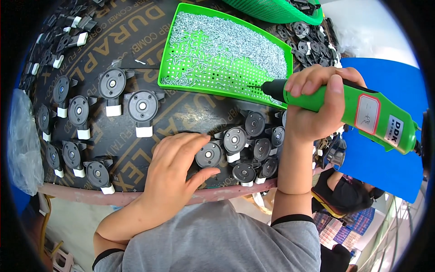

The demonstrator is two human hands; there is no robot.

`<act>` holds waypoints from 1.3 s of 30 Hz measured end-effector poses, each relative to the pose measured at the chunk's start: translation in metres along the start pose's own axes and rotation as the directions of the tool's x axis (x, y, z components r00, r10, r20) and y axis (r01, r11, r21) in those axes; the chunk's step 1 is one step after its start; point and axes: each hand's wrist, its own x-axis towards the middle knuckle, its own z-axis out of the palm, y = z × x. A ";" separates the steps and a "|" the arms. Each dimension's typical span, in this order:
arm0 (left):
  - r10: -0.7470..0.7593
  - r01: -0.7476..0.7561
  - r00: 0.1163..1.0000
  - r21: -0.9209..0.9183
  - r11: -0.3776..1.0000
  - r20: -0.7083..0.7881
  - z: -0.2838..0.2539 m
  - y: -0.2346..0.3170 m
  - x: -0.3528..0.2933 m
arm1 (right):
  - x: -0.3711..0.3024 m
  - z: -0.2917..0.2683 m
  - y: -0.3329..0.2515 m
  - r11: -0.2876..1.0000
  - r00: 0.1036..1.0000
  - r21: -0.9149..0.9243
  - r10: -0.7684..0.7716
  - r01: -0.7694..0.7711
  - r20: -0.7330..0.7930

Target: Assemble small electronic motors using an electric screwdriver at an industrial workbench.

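Observation:
My right hand (pixel 321 93) is wrapped round a green electric screwdriver (pixel 362 113) with a black nose. Its thin bit points left, over the near edge of a shallow green perforated tray (pixel 165 75) that holds many small silver screws (pixel 226 41). My left hand (pixel 174 165) rests on the table with thumb and fingers round a black round plastic part (pixel 209 155) with a pale centre. Beside that part, to its right, lie several similar parts (pixel 235 139), some with white tabs. More of them (pixel 142 106) are spread out to the left of my left hand.
A green basket (pixel 290 13) stands behind the tray, with a heap of black parts (pixel 312 45) near it. Further black parts (pixel 63 43) lie at the far left. A clear plastic bag (pixel 25 140) hangs at the left edge. Another person (pixel 346 192) is at lower right.

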 end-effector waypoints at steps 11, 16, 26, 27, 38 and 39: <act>-0.020 0.020 1.000 -0.032 0.999 -0.007 -0.002 0.003 0.001 | -0.030 0.028 -0.086 0.989 0.932 0.147 -0.081 0.030 0.354; 0.000 0.000 1.000 -0.012 1.000 -0.003 -0.003 0.000 -0.002 | -0.046 0.045 -0.067 0.986 0.858 0.163 -0.106 0.026 0.502; -0.045 0.045 0.999 -0.052 0.998 -0.008 -0.002 0.002 -0.002 | -0.032 0.049 -0.063 0.971 0.748 0.172 0.011 -0.167 0.664; -0.046 0.046 0.999 -0.055 0.997 -0.006 -0.002 0.002 -0.002 | -0.032 0.048 -0.062 0.970 0.743 0.169 0.016 -0.174 0.669; -0.007 0.007 1.000 -0.014 1.000 -0.010 -0.003 0.001 0.000 | -0.047 0.045 -0.061 0.989 0.808 0.103 0.029 -0.110 0.589; -0.007 0.007 1.000 -0.010 1.000 -0.014 -0.003 -0.001 -0.002 | -0.049 0.046 -0.056 0.980 0.821 0.179 -0.028 -0.090 0.570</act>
